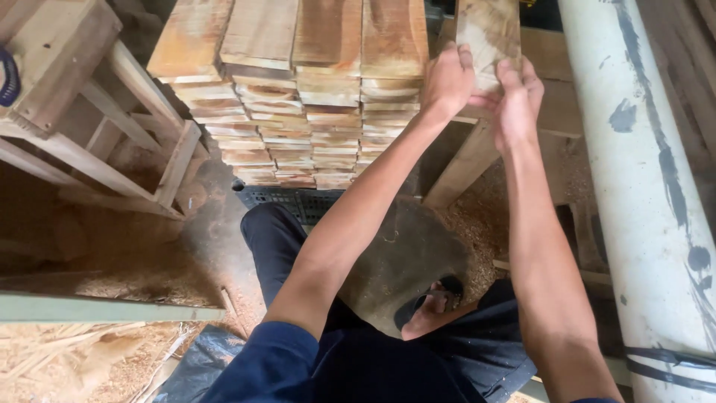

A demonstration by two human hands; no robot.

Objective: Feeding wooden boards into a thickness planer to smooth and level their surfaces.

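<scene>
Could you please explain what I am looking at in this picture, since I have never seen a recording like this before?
There is one picture, taken by a camera worn on a person's head and looking down, so the two bare arms reaching forward are that person's own. The left hand and right hand both grip one wooden board, held beside a tall stack of boards. The stack seems to rest on a dark crate. To the left is a wooden frame, to the right a pale pipe. Below you see the person's dark trousers, a foot in a sandal, and sawdust on the floor.
</scene>
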